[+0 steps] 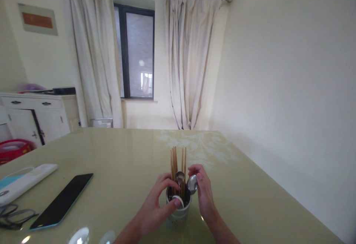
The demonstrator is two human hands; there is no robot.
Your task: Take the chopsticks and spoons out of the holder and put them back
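A pale utensil holder stands upright near the front of the table, with several wooden chopsticks and spoons in it. My left hand reaches over its left rim. The thumb and bent index finger close about a white curved piece that looks like a spoon; its lower part is hidden. Behind these fingers a small metal spoon shows its bowl. On the right side, my right hand is cupped with fingers apart, its thumb by the edge of a larger metal spoon.
To the left lie a black-faced phone or tablet, a white power strip-like device and dark-framed glasses. Shiny round objects sit at the front edge of view. A wall runs along the table's right side.
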